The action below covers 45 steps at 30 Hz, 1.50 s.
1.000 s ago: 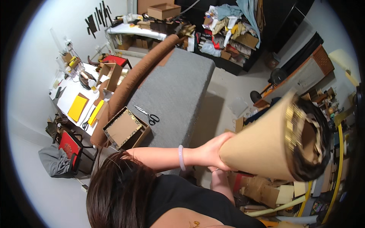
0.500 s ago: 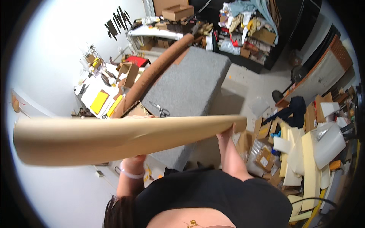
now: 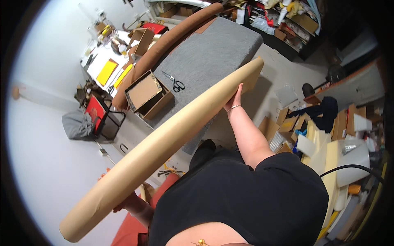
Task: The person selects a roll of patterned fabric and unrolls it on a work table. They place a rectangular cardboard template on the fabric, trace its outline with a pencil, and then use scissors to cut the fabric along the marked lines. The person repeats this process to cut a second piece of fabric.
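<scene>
Roll: long tan paper roll [image 3: 164, 143] slanted across the view, held above the grey counter [image 3: 213, 57].
Right hand: right hand [image 3: 234, 98] pressed against the roll near its far end, fingers curled on it (bracelet at the wrist).
Left hand: left hand [image 3: 125, 201] gripped the near end from below, mostly hidden.
Counter: scissors [image 3: 174, 82] beside an open cardboard box [image 3: 147, 94].

Bright, even indoor light under heavy fisheye distortion

Straight edges bow toward a black circular rim; the white wall [image 3: 49, 156] glares pale at left, shadows stay soft, and the right side darkens with slight blur.
</scene>
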{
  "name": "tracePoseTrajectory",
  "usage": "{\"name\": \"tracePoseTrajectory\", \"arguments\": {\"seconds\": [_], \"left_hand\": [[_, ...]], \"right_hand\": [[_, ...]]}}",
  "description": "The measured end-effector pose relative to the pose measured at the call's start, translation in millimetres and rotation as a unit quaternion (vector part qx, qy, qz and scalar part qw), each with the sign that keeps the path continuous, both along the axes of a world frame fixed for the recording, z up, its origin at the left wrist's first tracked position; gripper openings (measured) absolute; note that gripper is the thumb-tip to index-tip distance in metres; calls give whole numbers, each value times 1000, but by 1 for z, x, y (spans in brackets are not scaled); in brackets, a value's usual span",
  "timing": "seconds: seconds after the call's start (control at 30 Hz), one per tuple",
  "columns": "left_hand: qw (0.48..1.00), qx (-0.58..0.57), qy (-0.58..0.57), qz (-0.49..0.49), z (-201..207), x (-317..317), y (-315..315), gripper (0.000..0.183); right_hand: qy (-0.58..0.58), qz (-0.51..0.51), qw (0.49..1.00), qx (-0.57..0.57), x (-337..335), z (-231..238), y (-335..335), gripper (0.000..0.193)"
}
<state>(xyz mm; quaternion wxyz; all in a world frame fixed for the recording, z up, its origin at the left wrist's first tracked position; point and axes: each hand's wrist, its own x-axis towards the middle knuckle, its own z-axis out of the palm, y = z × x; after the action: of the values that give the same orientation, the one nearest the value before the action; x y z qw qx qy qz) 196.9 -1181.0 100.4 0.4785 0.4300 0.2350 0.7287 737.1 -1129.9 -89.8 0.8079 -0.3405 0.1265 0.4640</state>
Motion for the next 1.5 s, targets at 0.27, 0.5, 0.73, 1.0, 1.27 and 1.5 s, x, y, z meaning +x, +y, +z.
{"name": "tracePoseTrajectory", "arguments": {"seconds": [0.27, 0.5, 0.73, 1.0, 1.27, 1.5], "left_hand": [[884, 165, -372, -230, -13, -10, 83, 135], [934, 148, -308, -104, -12, 30, 139, 84], [970, -49, -239, 18, -177, 65, 175, 33], [836, 26, -537, -108, -101, 198, 152, 22], [917, -195, -123, 326, -187, 278, 108, 57], [339, 296, -888, -100, -282, 299, 52, 49]], "right_hand": [[-97, 66, 972, 204, 28, 96, 69, 79], [-207, 56, 925, 314, 122, 162, 116, 82], [-314, -17, 935, 165, 232, 58, 166, 61], [211, 273, 785, 514, 291, 95, 249, 41], [-64, 271, 889, 364, 444, 52, 328, 54], [179, 333, 825, 420, 452, 3, 324, 37]]}}
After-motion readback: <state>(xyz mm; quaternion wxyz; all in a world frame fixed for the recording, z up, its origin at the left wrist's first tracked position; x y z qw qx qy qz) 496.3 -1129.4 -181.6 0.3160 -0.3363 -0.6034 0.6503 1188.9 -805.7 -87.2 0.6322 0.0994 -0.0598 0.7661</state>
